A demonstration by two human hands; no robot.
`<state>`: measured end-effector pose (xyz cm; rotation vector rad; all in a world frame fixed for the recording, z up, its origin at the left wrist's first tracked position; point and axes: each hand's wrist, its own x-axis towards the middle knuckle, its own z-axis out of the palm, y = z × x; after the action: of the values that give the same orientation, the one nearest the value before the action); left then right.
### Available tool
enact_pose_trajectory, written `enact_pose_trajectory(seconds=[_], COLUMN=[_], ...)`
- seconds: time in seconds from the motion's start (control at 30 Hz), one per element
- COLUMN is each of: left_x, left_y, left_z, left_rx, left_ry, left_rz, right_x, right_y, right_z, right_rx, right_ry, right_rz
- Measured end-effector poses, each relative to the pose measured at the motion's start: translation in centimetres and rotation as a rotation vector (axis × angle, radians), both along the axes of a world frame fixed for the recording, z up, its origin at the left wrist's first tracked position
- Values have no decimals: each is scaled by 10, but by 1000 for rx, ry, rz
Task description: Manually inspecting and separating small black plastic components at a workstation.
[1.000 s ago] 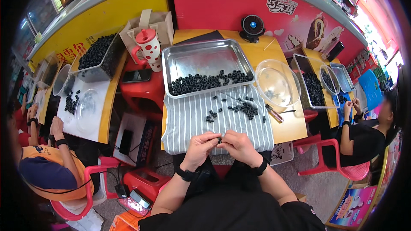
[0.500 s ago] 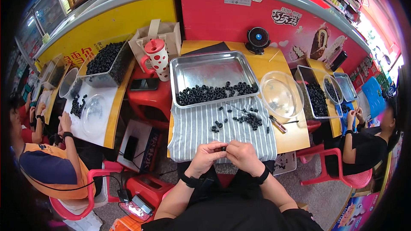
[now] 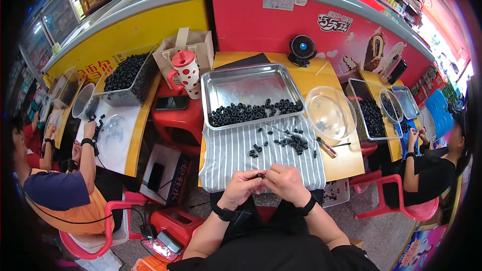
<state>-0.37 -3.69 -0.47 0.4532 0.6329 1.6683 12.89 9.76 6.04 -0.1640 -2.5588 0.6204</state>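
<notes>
At the near edge of a grey-and-white striped cloth, my left hand and my right hand meet, fingers closed. Between their fingertips is a small black part, mostly covered by the fingers. Just beyond them, loose black ring-like parts lie scattered on the cloth. A shallow metal tray stands behind, with many more black parts heaped along its near side. To the right of the cloth lies a tool with a red handle and thin shaft.
A round clear plastic tub stands right of the tray, a small black fan behind it. A dotted cup and a phone rest on a red stool at left. Co-workers sit at tables on both sides.
My hands stay in nearly the same place, with a slight shift of the fingers around the small part. The co-worker at left has reached forward over the white table.
</notes>
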Motion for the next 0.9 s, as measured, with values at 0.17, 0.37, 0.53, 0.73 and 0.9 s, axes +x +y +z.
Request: enact_pose_trajectory(seconds=[0.17, 0.37, 0.53, 0.73, 0.9], left_x=[5, 6, 8, 12, 23], left_y=[10, 30, 38, 64, 89], left_z=[7, 14, 25, 13, 16], left_rx=[-213, -213, -162, -190, -131], left_ry=[-90, -133, -196, 241, 386], left_rz=[82, 151, 168, 370, 450], right_x=[-9, -19, -15, 14, 41], right_y=[-10, -8, -1, 19, 27], right_z=[-2, -10, -6, -19, -33], right_rx=[-37, -204, -335, -438, -365], right_ry=[86, 193, 271, 280, 157], right_rz=[-120, -225, -229, -432, -504])
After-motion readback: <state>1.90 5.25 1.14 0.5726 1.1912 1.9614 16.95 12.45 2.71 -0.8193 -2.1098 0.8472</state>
